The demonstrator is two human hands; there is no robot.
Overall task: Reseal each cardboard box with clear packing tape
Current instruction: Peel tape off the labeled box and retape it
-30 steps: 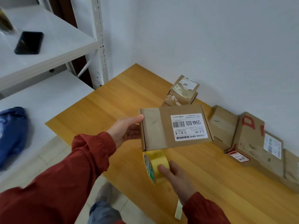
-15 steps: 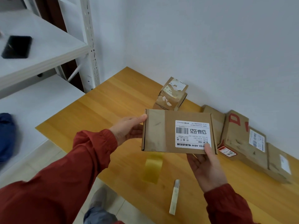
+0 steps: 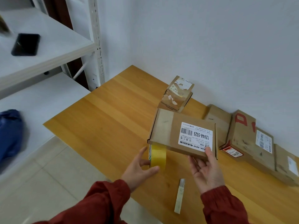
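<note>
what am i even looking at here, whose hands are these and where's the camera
There is no machine here. A person in red sleeves works with bare hands, and the single camera sits on their head, looking forward and down. The right hand holds a labelled box above the wooden table, with the thumb on the label. The left hand grips a yellowish tape roll just under the box's near edge. On the table lie what looks like a pale cutter and more boxes in a row by the wall. At left, a white shelf carries a black phone.
</note>
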